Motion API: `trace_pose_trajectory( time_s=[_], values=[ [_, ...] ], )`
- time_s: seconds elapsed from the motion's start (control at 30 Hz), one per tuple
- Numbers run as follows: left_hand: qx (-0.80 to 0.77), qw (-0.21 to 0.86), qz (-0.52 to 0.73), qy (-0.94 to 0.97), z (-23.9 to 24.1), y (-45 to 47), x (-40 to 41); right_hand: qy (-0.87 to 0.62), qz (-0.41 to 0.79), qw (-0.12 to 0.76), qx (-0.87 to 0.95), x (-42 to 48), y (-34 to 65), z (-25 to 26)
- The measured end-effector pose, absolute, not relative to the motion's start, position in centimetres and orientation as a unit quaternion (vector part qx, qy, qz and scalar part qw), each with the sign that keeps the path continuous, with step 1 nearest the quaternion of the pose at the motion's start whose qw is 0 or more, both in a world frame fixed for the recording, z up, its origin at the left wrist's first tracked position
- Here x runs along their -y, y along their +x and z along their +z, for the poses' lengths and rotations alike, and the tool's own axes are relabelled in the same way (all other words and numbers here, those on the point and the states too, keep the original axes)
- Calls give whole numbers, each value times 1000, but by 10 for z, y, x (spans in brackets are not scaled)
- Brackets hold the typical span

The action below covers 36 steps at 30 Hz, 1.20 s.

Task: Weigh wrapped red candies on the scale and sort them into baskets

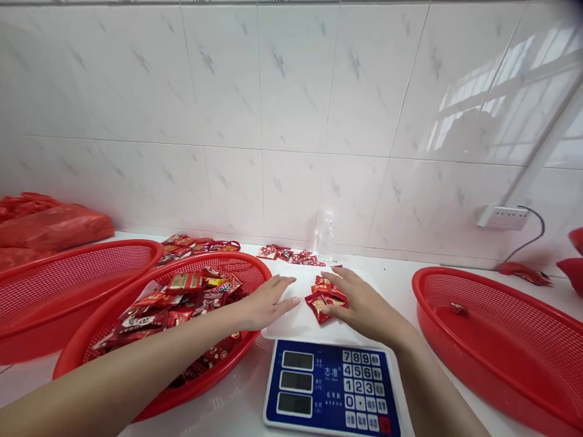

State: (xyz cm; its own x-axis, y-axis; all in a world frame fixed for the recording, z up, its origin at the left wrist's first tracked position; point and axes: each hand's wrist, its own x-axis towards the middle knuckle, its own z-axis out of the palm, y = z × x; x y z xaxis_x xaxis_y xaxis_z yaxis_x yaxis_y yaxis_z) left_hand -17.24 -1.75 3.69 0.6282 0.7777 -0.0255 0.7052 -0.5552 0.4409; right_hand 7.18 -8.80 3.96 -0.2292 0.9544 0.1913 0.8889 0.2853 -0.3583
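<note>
A digital scale (334,388) with a blue keypad panel stands before me, its white pan (291,325) behind the panel. Several small red snack packets (324,297) lie in a loose pile on the pan. My right hand (364,306) reaches over the pile's right side, thumb and fingers apart around the packets; whether it grips any is hidden. Over the pan's left part is my left hand (268,302), empty, its thumb and fingers stretched toward the packets. Beneath my left forearm, a red basket (248,267) holds many mixed red packets (184,282).
Another red basket (113,255) stands at far left, before red bags (54,224). On the right, a red basket (492,364) contains one small packet (458,309). Along the wall are loose packets (195,246), a clear bottle (327,237) and a power strip (503,217) with a cord.
</note>
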Motion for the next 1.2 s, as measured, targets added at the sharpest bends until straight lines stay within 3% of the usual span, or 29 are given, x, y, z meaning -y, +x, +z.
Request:
trace_pose_trajectory(
  time_s=[0.2, 0.43, 0.83, 1.03, 1.2],
  values=[
    [-428, 156, -4, 890, 30, -170, 25, -587, 124, 94, 795, 43, 66, 13],
    [-424, 118, 16, 898, 19, -169, 12, -579, 100, 86, 804, 19, 66, 11],
    [-431, 144, 48, 889, 14, -169, 13, -556, -10, 241, 796, 11, 49, 0],
    [-428, 160, 58, 888, 12, -171, 14, -597, -46, 365, 713, 2, 72, 19],
    [-423, 164, 58, 889, 10, -173, 14, -662, -82, 389, 635, 32, 130, 44]
  ],
)
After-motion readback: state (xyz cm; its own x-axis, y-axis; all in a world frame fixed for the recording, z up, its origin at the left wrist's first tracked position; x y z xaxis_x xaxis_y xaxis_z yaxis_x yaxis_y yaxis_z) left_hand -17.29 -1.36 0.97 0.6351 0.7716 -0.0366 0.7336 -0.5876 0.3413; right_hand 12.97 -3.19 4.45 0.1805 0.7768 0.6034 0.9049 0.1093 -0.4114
